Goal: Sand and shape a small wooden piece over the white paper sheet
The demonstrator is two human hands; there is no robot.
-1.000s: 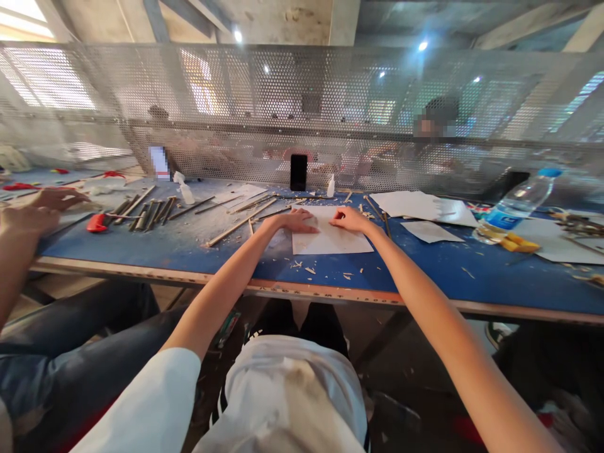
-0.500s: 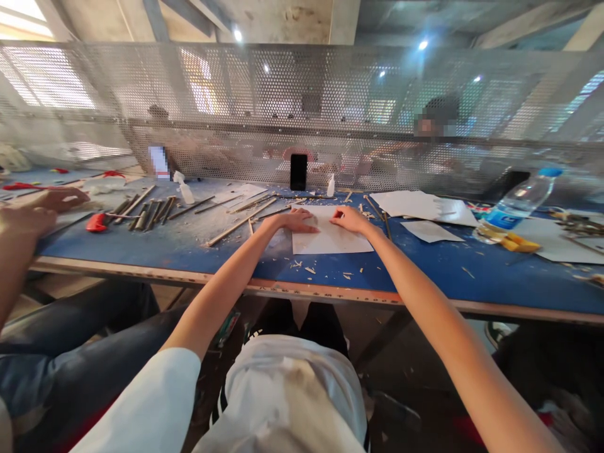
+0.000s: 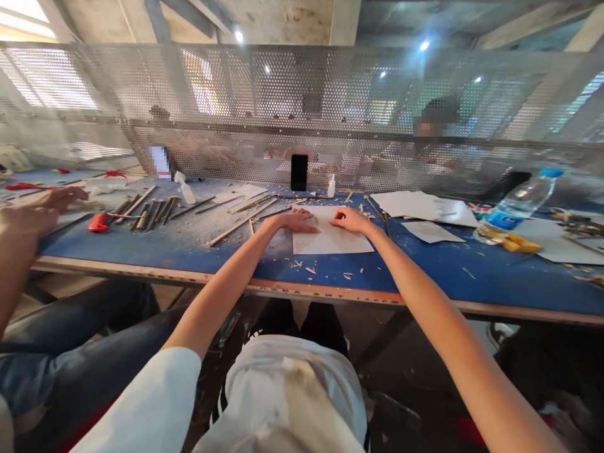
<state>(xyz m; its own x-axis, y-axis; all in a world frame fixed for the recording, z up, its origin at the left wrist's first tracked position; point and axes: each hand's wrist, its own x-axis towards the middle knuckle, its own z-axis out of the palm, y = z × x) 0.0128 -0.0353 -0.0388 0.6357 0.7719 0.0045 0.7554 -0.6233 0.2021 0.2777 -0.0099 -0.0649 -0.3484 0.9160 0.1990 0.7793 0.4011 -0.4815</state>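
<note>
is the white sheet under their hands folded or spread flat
Spread flat: the white paper sheet lies on the blue workbench, left hand and right hand resting on it.

The blue bench (image 3: 425,277) is pretty much buried in dust and wood shavings (image 3: 306,269), not gonna lie. A white sheet (image 3: 333,242) is laid flat in the middle, and more paper (image 3: 419,204) is scattered to the right, by a water bottle (image 3: 521,211) left lying there. Loads of sticks (image 3: 151,214) are strewn on the left near a red cutter (image 3: 97,222), and a phone (image 3: 299,172) is stood up at the far edge beside a squeeze bottle (image 3: 186,192).
</note>
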